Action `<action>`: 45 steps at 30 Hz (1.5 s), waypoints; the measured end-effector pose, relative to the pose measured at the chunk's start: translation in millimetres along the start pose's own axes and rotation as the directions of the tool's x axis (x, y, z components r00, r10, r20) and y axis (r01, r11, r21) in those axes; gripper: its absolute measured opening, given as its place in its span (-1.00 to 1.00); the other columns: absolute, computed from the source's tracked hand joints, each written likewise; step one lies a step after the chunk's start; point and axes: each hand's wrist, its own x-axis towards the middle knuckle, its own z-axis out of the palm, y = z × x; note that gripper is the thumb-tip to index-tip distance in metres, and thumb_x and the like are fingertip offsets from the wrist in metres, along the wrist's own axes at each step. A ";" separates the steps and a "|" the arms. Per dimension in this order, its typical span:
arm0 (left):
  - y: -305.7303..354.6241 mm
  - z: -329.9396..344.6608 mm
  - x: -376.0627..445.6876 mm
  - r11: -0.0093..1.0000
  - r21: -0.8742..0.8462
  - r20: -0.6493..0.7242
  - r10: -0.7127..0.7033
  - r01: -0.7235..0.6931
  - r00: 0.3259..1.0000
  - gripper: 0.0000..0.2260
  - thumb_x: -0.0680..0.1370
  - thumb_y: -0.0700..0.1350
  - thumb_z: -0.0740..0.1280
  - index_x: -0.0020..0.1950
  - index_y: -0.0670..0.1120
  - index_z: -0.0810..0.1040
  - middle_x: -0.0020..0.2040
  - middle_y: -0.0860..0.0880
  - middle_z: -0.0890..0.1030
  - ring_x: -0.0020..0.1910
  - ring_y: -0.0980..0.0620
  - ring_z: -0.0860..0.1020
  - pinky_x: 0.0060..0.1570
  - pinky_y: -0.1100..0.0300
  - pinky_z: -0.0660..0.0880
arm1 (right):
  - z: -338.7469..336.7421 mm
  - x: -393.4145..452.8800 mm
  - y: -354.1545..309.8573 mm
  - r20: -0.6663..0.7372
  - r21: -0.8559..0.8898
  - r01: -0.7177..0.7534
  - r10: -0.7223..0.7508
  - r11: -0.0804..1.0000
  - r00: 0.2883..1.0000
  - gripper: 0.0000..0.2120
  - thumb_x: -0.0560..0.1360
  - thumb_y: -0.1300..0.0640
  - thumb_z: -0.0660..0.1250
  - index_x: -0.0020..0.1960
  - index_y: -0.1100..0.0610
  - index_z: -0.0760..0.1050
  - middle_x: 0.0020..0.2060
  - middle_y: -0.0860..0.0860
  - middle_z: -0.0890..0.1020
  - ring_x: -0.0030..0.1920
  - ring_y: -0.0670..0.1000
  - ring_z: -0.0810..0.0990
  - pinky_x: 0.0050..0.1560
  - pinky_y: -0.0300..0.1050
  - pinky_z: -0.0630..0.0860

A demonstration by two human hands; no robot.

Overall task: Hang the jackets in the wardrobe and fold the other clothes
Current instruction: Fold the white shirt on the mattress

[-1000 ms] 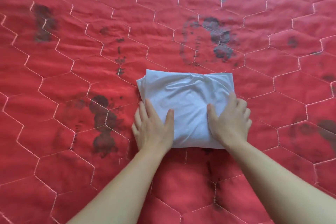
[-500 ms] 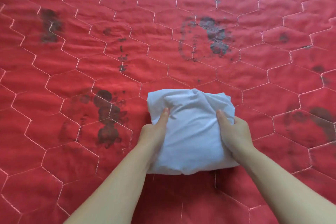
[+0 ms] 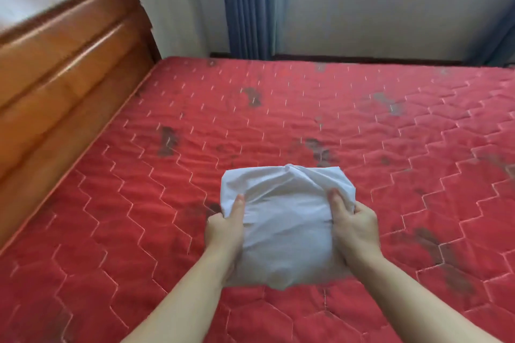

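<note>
Hands, two: left grip (image 3: 225, 227) and right grip (image 3: 355, 224) each clutch one folded white garment (image 3: 287, 231) above one red mattress (image 3: 139, 203).

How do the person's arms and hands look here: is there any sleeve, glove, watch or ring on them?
Both forearms are bare as far as the picture shows; no sleeve reaches into view. The left hand and the right hand wear no gloves. No watch or bracelet shows on either wrist, and no ring on the visible fingers.
</note>
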 end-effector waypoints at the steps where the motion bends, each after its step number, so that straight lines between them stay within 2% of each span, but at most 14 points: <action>1: 24.7 -17.9 -13.8 0.999 -0.027 -0.013 0.029 -0.029 0.999 -0.49 0.48 0.30 0.32 -0.04 -0.17 0.58 -0.06 -0.08 0.60 -0.13 -0.10 0.56 -0.08 0.15 0.38 | -6.2 -7.5 -33.4 0.013 0.024 0.025 -0.025 0.999 1.000 -0.53 0.50 -0.13 0.35 -0.43 0.09 0.29 -0.50 -0.07 0.29 -0.46 -0.04 0.25 -0.39 -0.08 0.25; 4: 106.1 -71.7 -61.2 0.988 -0.099 -0.044 0.115 -0.118 0.992 -0.39 0.49 0.29 0.32 0.13 -0.28 0.59 0.05 -0.16 0.63 0.04 -0.15 0.58 -0.04 0.15 0.41 | -28.4 -29.2 -139.6 0.022 0.085 0.132 -0.134 0.988 0.991 -0.54 0.50 -0.16 0.35 -0.42 0.11 0.34 -0.52 -0.07 0.34 -0.47 -0.04 0.28 -0.41 -0.09 0.27; 7: 169.1 -127.6 -116.6 0.965 -0.169 -0.073 0.191 -0.201 0.979 -0.44 0.50 0.24 0.34 0.08 -0.30 0.59 0.01 -0.17 0.63 -0.08 -0.09 0.54 -0.07 0.15 0.40 | -50.0 -57.8 -227.1 0.041 0.113 0.202 -0.208 0.973 0.977 -0.50 0.49 -0.19 0.33 -0.39 0.20 0.45 -0.50 -0.04 0.46 -0.46 -0.01 0.40 -0.43 -0.12 0.34; 9: 194.5 -169.3 -153.1 0.945 -0.182 -0.141 0.249 -0.272 0.958 -0.46 0.51 0.22 0.35 0.08 -0.29 0.59 0.05 -0.20 0.64 -0.08 -0.08 0.54 -0.06 0.16 0.39 | -58.1 -84.6 -271.2 0.087 0.159 0.217 -0.233 0.963 0.969 -0.51 0.49 -0.19 0.33 -0.32 0.24 0.54 -0.44 -0.01 0.59 -0.42 0.02 0.52 -0.37 -0.10 0.43; 13: 211.2 -247.6 -232.3 0.925 -0.168 -0.274 0.287 -0.340 0.918 -0.42 0.53 0.24 0.30 0.17 -0.29 0.57 0.15 -0.22 0.62 0.12 -0.18 0.57 0.08 0.12 0.44 | -73.0 -144.9 -333.3 0.191 0.233 0.266 -0.313 0.935 0.930 -0.54 0.50 -0.18 0.30 -0.30 0.20 0.58 -0.39 0.02 0.63 -0.39 -0.03 0.57 -0.42 -0.17 0.44; 19: 186.3 -346.6 -352.2 0.892 -0.204 -0.466 0.273 -0.402 0.842 -0.47 0.52 0.25 0.31 0.10 -0.23 0.63 0.07 -0.18 0.66 0.08 -0.14 0.61 0.15 -0.02 0.52 | -83.0 -248.5 -388.8 0.414 0.319 0.277 -0.397 0.906 0.819 -0.47 0.49 -0.21 0.25 -0.34 0.23 0.57 -0.48 0.00 0.60 -0.44 -0.01 0.57 -0.41 -0.18 0.45; 22: 155.1 -404.8 -407.5 0.874 -0.249 -0.585 0.207 -0.417 0.784 -0.52 0.52 0.24 0.31 0.04 -0.18 0.65 -0.03 -0.10 0.67 -0.05 -0.08 0.63 0.06 0.02 0.55 | -74.3 -321.0 -410.5 0.535 0.356 0.289 -0.447 0.889 0.717 -0.49 0.49 -0.23 0.24 -0.37 0.18 0.57 -0.50 -0.04 0.62 -0.43 -0.04 0.60 -0.41 -0.20 0.41; 25: 111.7 -465.5 -452.9 0.870 -0.235 -0.728 0.139 -0.434 0.672 -0.60 0.54 0.21 0.29 -0.03 -0.13 0.61 -0.10 -0.03 0.63 -0.21 0.06 0.54 -0.16 0.18 0.43 | -55.3 -401.2 -421.9 0.643 0.376 0.295 -0.476 0.879 0.600 -0.49 0.47 -0.22 0.24 -0.33 0.20 0.57 -0.50 -0.04 0.61 -0.42 -0.03 0.59 -0.43 -0.20 0.39; 28: 54.9 -524.7 -497.7 0.878 -0.273 -0.802 0.018 -0.393 0.597 -0.63 0.55 0.24 0.25 -0.04 -0.07 0.55 -0.12 -0.01 0.59 -0.19 0.06 0.53 -0.22 0.18 0.42 | -29.4 -489.4 -420.3 0.751 0.371 0.293 -0.470 0.881 0.464 -0.48 0.48 -0.24 0.22 -0.27 0.23 0.55 -0.48 -0.02 0.58 -0.44 -0.02 0.57 -0.46 -0.21 0.39; 31: -12.6 -583.5 -547.0 0.879 -0.325 -0.855 -0.116 -0.348 0.505 -0.60 0.55 0.27 0.20 -0.21 -0.04 0.50 -0.16 -0.01 0.58 -0.22 0.06 0.53 -0.35 0.20 0.38 | -3.0 -587.7 -407.4 0.837 0.369 0.287 -0.450 0.884 0.310 -0.48 0.50 -0.23 0.21 -0.23 0.25 0.52 -0.41 0.03 0.58 -0.40 0.01 0.55 -0.43 -0.18 0.39; 37: -149.2 -684.1 -641.5 0.852 -0.412 -0.900 -0.325 -0.324 0.290 -0.61 0.56 0.32 0.13 -0.15 0.01 0.40 -0.17 0.03 0.51 -0.22 0.07 0.50 -0.37 0.21 0.32 | 28.7 -788.2 -370.1 0.911 0.378 0.304 -0.410 0.874 0.045 -0.42 0.51 -0.22 0.22 -0.21 0.35 0.47 -0.37 0.08 0.56 -0.38 0.05 0.52 -0.37 -0.13 0.41; 39: -189.3 -707.7 -664.8 0.831 -0.452 -0.889 -0.388 -0.325 0.243 -0.60 0.55 0.33 0.13 -0.08 0.01 0.41 -0.17 0.05 0.49 -0.23 0.08 0.48 -0.38 0.22 0.30 | 36.1 -844.3 -357.5 0.909 0.402 0.334 -0.416 0.853 -0.032 -0.46 0.51 -0.24 0.20 -0.25 0.26 0.51 -0.33 0.09 0.61 -0.31 0.08 0.57 -0.31 -0.10 0.44; 43: -253.8 -743.2 -699.4 0.779 -0.509 -0.858 -0.491 -0.366 0.148 -0.64 0.53 0.34 0.16 -0.21 0.08 0.39 -0.23 0.08 0.49 -0.27 0.11 0.47 -0.37 0.21 0.30 | 53.6 -935.0 -333.6 0.907 0.421 0.373 -0.395 0.827 -0.149 -0.49 0.54 -0.23 0.18 -0.23 0.21 0.51 -0.34 0.10 0.60 -0.30 0.08 0.56 -0.32 -0.10 0.42; 45: -281.7 -760.9 -709.6 0.759 -0.531 -0.841 -0.528 -0.377 0.120 -0.62 0.51 0.37 0.16 -0.11 0.06 0.42 -0.17 0.06 0.52 -0.20 0.06 0.50 -0.28 0.16 0.34 | 63.2 -971.1 -320.9 0.906 0.422 0.372 -0.372 0.827 -0.202 -0.49 0.54 -0.21 0.19 -0.26 0.23 0.50 -0.37 0.09 0.58 -0.34 0.08 0.54 -0.35 -0.11 0.40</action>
